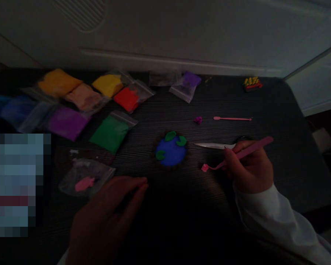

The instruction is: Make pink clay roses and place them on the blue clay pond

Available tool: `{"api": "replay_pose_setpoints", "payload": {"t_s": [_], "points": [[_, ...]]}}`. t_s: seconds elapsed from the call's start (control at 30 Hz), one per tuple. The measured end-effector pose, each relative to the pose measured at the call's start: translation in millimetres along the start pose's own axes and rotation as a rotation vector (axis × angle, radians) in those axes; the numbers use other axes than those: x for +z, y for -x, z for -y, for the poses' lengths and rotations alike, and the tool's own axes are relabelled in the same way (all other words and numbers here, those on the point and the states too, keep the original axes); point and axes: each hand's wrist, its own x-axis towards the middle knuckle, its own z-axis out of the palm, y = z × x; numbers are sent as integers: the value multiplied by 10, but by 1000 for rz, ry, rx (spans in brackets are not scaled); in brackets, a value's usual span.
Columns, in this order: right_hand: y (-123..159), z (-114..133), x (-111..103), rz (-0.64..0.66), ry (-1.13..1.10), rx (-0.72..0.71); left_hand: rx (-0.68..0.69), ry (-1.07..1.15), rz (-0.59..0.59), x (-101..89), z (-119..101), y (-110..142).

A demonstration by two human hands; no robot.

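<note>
My right hand (pixel 251 167) is closed round pink bent-tip tweezers (pixel 248 150). At the tweezers' tip is a small pink clay flower (pixel 205 168), low over the dark table or resting on it. Scissors (pixel 213 145) lie just beyond, their blades pointing left and their handles partly behind my right hand. A round clay pond (pixel 172 151), blue with a dark bumpy rim and green lily-pad leaves (pixel 181 140), sits between my hands. My left hand (pixel 107 213) is at the lower left, thumb and forefinger pinched together; I see nothing between them.
Bags of coloured clay, including a green one (pixel 111 130) and a red one (pixel 128 98), spread over the left and back. A pink clay tool (pixel 233 118), a purple clay bit (pixel 198 120) and a small yellow-and-red model (pixel 252 84) lie right of centre. A pale wall (pixel 176 33) borders the back.
</note>
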Motion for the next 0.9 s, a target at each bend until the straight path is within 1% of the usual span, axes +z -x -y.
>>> {"api": "replay_pose_setpoints", "payload": {"t_s": [0.13,0.23,0.33,0.47,0.57,0.67,0.77,0.9], "points": [[-4,64,10,3,-4,-28,4,-13,-8,5,-9,2],[-44,158,62,13,12,-98,40,-19,-29,18,-17,4],[-121,277,172,26,32,-189,69,-20,-31,23,-24,12],[-242,392,410,47,116,-304,94,2,-36,14,-12,47],[-305,412,600,87,192,-344,115,28,-50,6,6,77],[-326,400,738,124,215,-368,140,54,-70,5,13,93],[-317,390,811,123,237,-389,171,89,-93,3,8,103],[-311,385,849,75,285,-409,187,127,-112,-25,-1,130]]}}
